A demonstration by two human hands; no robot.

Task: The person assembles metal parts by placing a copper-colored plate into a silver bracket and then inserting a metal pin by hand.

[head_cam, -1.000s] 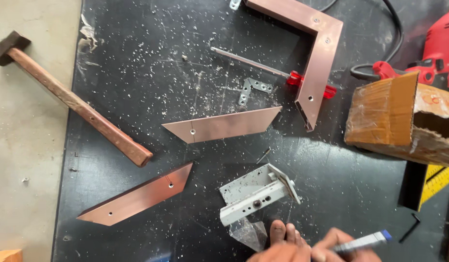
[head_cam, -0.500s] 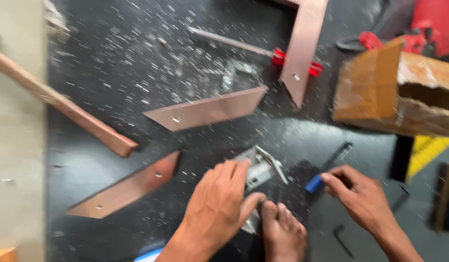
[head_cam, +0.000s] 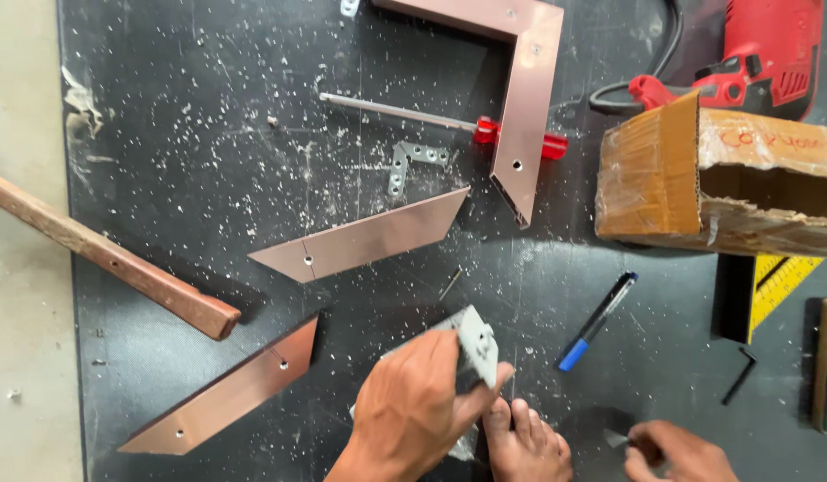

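Left hand (head_cam: 412,406) clamps the bracket (head_cam: 478,344), a foot (head_cam: 525,446) bracing below it; right hand (head_cam: 677,451), right of the bracket, seemingly pinches something small.

Your two hands sit low in view.
Your left hand (head_cam: 413,406) curls closed, thumb out; your right hand (head_cam: 677,451) pinches at the bottom edge.

- left hand (head_cam: 412,406) covers most of grey metal bracket (head_cam: 477,344); wrist cut by bottom edge
- right hand (head_cam: 677,451) partly out of frame; small item at its fingertips too small to tell
- red drill (head_cam: 762,54), cardboard box (head_cam: 699,174), wooden handle (head_cam: 101,254) cut off at edges
- yellow square ruler (head_cam: 775,281) half hidden under box
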